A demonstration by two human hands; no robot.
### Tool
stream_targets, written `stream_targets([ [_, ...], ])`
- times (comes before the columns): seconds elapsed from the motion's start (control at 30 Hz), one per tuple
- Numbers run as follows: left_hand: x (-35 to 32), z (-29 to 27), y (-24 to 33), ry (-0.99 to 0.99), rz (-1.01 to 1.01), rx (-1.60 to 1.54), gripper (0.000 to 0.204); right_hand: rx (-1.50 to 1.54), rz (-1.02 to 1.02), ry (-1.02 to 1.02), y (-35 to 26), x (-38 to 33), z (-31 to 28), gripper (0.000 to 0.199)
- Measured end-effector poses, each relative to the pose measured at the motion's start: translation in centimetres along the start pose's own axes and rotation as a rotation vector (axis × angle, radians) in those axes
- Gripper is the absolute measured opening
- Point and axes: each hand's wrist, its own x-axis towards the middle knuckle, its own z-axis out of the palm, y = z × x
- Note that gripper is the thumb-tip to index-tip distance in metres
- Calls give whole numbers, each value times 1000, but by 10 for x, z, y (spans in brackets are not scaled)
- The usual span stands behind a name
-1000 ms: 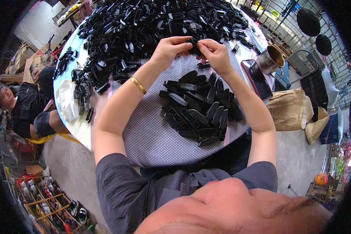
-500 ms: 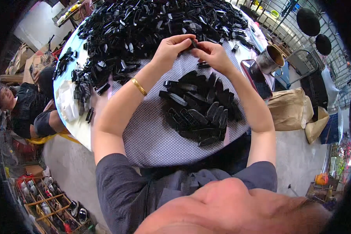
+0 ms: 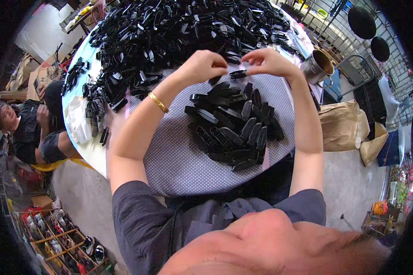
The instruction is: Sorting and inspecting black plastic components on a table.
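Observation:
My left hand [image 3: 204, 66] has its fingers closed on a dark, elongated plastic piece [image 3: 214, 80], partly hidden under the fingertips. My right hand [image 3: 271, 63] is open, thumb and fingers spread apart. Its thumb tip reaches the end of another black plastic piece [image 3: 237, 74] on the cloth; whether they touch is hard to tell. Just below both hands, nearer to me, lies a small heap of similar black pieces [image 3: 234, 130], long and rounded, on a grey dotted cloth [image 3: 170, 156]. Their exact kind is too small to make out.
A large mound of black pieces [image 3: 170, 32] covers the far side of the round table. White crumpled plastic [image 3: 79, 121] lies at its left edge. A metal pot [image 3: 317, 66] and brown paper sacks [image 3: 339, 126] stand at right. Another person [image 3: 27, 128] sits at left.
My hands, together on a small black piece before, have moved apart. The left has come down with a piece; the right has opened and shifted right, near the piece on the cloth.

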Motion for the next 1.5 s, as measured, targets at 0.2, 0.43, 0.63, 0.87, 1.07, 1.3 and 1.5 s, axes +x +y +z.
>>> stream_targets([
  [0.2, 0, 2, 14, -321, -303, 123, 29, -204, -35, 24, 6, 21, 35, 34],
  [0.43, -1, 18, -6, 306, 361, 295, 23, -38, -72, 42, -9, 24, 43, 20],
  [0.63, 5, 18, -18, 147, -171, -446, 38, -367, -69, 402, 25, 9, 11, 25],
  [0.87, 7, 20, -26, 123, -371, -1307, 25, -556, -109, 368, 35, 17, 19, 21],
  [1.07, 7, 25, -21, 188, -258, -1239, 22, 277, -8, 387, 4, 24, 38, 21],
  [1.3, 7, 25, -23, 247, -98, -1103, 31, 249, -65, 478, -21, 19, 48, 18],
  [1.5, 5, 26, -22, 358, -86, -873, 30, -18, -230, 586, -21, 22, 56, 15],
])
